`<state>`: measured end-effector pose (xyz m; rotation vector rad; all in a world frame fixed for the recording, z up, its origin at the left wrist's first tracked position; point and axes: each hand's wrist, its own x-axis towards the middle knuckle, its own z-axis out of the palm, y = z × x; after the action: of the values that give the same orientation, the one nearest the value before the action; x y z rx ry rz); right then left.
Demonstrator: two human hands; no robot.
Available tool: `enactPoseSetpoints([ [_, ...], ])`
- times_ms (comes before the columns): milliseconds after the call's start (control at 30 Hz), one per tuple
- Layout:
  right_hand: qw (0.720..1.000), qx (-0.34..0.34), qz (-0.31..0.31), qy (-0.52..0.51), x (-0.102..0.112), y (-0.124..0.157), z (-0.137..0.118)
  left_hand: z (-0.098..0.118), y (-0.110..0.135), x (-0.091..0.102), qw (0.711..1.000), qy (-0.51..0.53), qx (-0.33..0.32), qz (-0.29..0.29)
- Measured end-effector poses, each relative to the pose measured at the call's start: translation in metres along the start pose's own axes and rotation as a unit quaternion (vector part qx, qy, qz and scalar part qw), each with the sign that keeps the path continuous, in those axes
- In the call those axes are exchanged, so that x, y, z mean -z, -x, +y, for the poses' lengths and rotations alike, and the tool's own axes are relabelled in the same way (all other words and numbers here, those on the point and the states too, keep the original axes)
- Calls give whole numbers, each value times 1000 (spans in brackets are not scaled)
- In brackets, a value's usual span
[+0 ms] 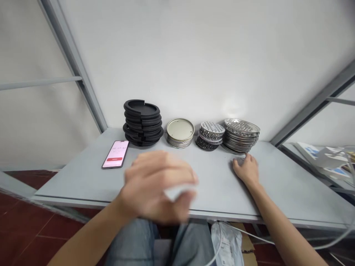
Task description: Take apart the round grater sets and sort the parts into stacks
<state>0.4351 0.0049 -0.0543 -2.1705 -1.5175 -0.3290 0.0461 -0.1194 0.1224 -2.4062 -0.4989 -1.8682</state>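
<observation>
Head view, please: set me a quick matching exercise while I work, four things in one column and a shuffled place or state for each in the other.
1. Stack of black, round, notched pieces
2. Stack of silver, round, rimmed metal pieces
3. Dark-edged, rectangular phone
4. Left hand

A. Lying flat, lit up pink
B. Just beyond the right hand
C. Blurred, thumb and fingers apart
D. Leftmost stack

Pairs: 1-D, 2-B, 3-A, 4-C

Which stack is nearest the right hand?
The rightmost stack, metal discs; the right hand is just in front. The black stack, gold stack and smaller silvery stack stand further left.
</observation>
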Motion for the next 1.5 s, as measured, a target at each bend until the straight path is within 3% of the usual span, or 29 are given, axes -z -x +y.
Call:
enactPoseSetpoints([
  [33,1000,16,12,-17,2,1,-2,-23,7,-10,1000,-12,-20,-6],
  [67,999,32,26,-35,3,2,-3,-48,16,-19,1000,-19,4,-23],
  [167,989,95,62,-99,9,7,-11,-120,53,-38,981,-78,167,-63],
  [233,976,150,59,-144,14,13,-24,-152,75,-42,964,-112,220,-98],
  [300,957,222,18,-186,19,18,-46,-167,90,-43,958,-120,232,-116],
  [467,897,359,-88,-242,29,23,-123,-162,102,-44,948,-120,246,-163],
  [600,907,315,-14,-279,16,23,-158,-158,106,-45,942,-120,262,-174],
  [667,910,288,-4,-297,5,22,-159,-161,107,-45,939,-123,272,-174],
  [900,920,238,-125,-287,-8,13,-147,-179,104,-56,928,-121,275,-221],
  [1100,898,287,-164,-290,-1,8,-146,-182,105,-54,922,-97,251,-277],
  [1267,891,298,-177,-294,1,9,-145,-182,107,-39,915,-95,269,-286],
  [1500,888,295,-184,-302,0,11,-143,-181,106,-40,904,-94,284,-305],
])
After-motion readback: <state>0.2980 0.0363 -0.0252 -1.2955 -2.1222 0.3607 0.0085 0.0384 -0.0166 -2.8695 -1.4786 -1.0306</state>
